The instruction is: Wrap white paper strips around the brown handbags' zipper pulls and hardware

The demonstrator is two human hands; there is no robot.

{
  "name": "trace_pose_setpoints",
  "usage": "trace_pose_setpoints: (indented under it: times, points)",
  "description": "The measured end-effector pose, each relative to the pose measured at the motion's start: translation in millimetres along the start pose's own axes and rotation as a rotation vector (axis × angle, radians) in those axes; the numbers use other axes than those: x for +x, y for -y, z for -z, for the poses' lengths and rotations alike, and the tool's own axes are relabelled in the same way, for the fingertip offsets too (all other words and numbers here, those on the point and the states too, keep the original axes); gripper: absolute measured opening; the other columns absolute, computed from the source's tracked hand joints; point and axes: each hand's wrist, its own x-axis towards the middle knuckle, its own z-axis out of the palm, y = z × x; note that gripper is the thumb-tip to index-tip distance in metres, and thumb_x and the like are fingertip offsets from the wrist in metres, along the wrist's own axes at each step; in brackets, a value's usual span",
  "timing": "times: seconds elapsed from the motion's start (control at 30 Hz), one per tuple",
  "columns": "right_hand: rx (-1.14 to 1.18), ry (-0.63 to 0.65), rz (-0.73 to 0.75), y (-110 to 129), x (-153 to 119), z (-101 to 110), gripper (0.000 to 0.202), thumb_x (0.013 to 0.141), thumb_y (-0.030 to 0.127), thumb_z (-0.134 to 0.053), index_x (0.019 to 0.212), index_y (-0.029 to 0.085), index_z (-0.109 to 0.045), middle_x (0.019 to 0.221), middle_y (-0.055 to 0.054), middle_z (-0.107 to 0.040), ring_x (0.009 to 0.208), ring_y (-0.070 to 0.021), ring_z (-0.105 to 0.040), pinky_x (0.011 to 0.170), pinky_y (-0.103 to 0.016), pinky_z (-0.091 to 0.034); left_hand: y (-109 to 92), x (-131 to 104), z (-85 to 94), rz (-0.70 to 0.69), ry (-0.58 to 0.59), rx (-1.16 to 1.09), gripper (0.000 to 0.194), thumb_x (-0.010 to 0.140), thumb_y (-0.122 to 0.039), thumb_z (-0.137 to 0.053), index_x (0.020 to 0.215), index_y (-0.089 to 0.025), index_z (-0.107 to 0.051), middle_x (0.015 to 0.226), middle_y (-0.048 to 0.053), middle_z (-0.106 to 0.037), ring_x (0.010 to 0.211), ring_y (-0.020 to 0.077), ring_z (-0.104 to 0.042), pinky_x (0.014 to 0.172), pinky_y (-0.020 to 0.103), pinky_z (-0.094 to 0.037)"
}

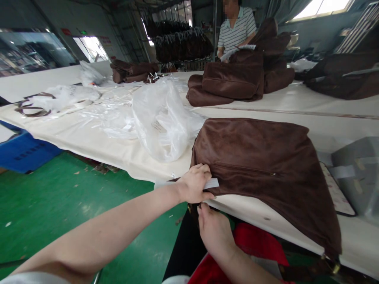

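Observation:
A large brown leather-look bag (260, 154) with a zip across its face lies flat at the table's front edge. My left hand (195, 182) is closed on its left corner, thumb and fingers bent over the leather. From under that hand sticks out a white paper strip (212, 183). Just below, my right hand (215, 228) has its fingers pinched at the bag's strap (194, 213), which hangs over the edge by a metal fitting. My right fingertips are partly hidden. Another strap end (314, 269) with a brass buckle hangs from the right corner.
Clear plastic bags (166, 122) lie left of the brown bag. Stuffed brown bags (231, 81) are piled on the table behind, where a person (237, 27) in a striped shirt stands. A grey bin (359, 173) is at right, a blue crate (29, 152) at left.

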Motion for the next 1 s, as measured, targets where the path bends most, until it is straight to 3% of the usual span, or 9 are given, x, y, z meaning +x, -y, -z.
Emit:
trace_pose_setpoints:
  times: [0.17, 0.3, 0.37, 0.5, 0.6, 0.73, 0.87, 0.93, 1.0]
  points:
    - [0.063, 0.056, 0.060, 21, 0, -9, 0.024, 0.095, 0.015, -0.037, 0.100, 0.015, -0.060, 0.076, -0.009, -0.072, 0.066, -0.0212, -0.069, 0.054, -0.025, -0.042, 1, 5, -3.5, -0.015, -0.007, -0.044, 0.045, 0.068, -0.054, -0.073, 0.086, -0.014, -0.064, 0.096, 0.009, -0.055, 0.095, 0.0260, -0.053, 0.095, 0.039, -0.042]
    - [0.364, 0.050, 0.054, 1, -2, -13, 0.020, 0.094, 0.019, -0.040, 0.099, 0.017, -0.060, 0.087, -0.010, -0.071, 0.079, -0.0207, -0.068, 0.067, -0.026, -0.047, -1, -2, 7.0, -0.012, -0.051, -0.181, 0.049, 0.064, -0.053, -0.076, 0.088, -0.013, -0.062, 0.098, 0.010, -0.056, 0.096, 0.0259, -0.054, 0.094, 0.039, -0.043]
    - [0.596, 0.096, 0.026, -12, -8, -5, 0.013, 0.090, 0.023, -0.048, 0.091, 0.018, -0.060, 0.083, -0.007, -0.070, 0.076, -0.0181, -0.066, 0.066, -0.024, -0.046, -6, -18, 15.8, 0.004, -0.134, -0.376, 0.050, 0.073, -0.056, -0.068, 0.096, -0.013, -0.059, 0.100, 0.011, -0.056, 0.096, 0.0243, -0.054, 0.092, 0.037, -0.044]
    - [1.140, 0.486, -0.125, -18, -23, 23, 0.023, 0.088, 0.038, -0.051, 0.077, 0.019, -0.057, 0.061, 0.002, -0.058, 0.045, -0.0091, -0.047, 0.046, -0.019, -0.036, -25, -68, 23.5, 0.190, -0.360, -0.880, 0.045, 0.098, -0.048, -0.023, 0.103, -0.015, -0.053, 0.093, 0.008, -0.056, 0.084, 0.0183, -0.054, 0.079, 0.033, -0.047]
    - [1.444, 0.668, -0.094, -9, -28, 42, 0.032, 0.085, 0.046, -0.056, 0.074, 0.016, -0.061, 0.070, -0.001, -0.062, 0.055, -0.0098, -0.053, 0.057, -0.022, -0.044, -39, -108, 14.5, 0.410, -0.415, -1.006, 0.042, 0.099, -0.046, -0.023, 0.093, -0.017, -0.052, 0.080, 0.004, -0.054, 0.071, 0.0156, -0.050, 0.068, 0.028, -0.045]
    - [1.333, 0.676, 0.130, 5, -30, 48, 0.027, 0.082, 0.042, -0.064, 0.076, 0.016, -0.071, 0.081, -0.002, -0.068, 0.080, -0.0142, -0.060, 0.080, -0.025, -0.044, -49, -152, -4.3, 0.573, -0.366, -0.820, 0.030, 0.093, -0.043, -0.045, 0.079, -0.018, -0.050, 0.073, -0.001, -0.049, 0.067, 0.0130, -0.045, 0.063, 0.024, -0.040]
    - [1.262, 0.706, 0.078, 10, -35, 33, 0.025, 0.075, 0.042, -0.072, 0.079, 0.017, -0.071, 0.064, 0.003, -0.062, 0.055, -0.0086, -0.052, 0.057, -0.020, -0.041, -50, -187, -19.8, 0.605, -0.375, -0.766, 0.028, 0.087, -0.041, -0.058, 0.072, -0.017, -0.054, 0.074, 0.001, -0.056, 0.069, 0.0133, -0.051, 0.066, 0.025, -0.041]
    - [1.316, 0.597, 0.012, 12, -37, 27, 0.029, 0.070, 0.043, -0.075, 0.078, 0.017, -0.069, 0.058, 0.004, -0.059, 0.049, -0.0081, -0.049, 0.052, -0.020, -0.039, -50, -201, -25.9, 0.624, -0.392, -0.799, 0.028, 0.086, -0.039, -0.061, 0.070, -0.016, -0.058, 0.073, 0.002, -0.060, 0.069, 0.0136, -0.054, 0.067, 0.025, -0.041]
    - [1.409, 0.407, -0.043, 15, -36, 26, 0.032, 0.069, 0.045, -0.076, 0.078, 0.017, -0.067, 0.056, 0.003, -0.059, 0.050, -0.0096, -0.052, 0.054, -0.022, -0.042, -52, -213, -30.6, 0.632, -0.400, -0.842, 0.027, 0.085, -0.039, -0.063, 0.071, -0.016, -0.062, 0.074, 0.003, -0.062, 0.071, 0.0142, -0.057, 0.068, 0.025, -0.042]
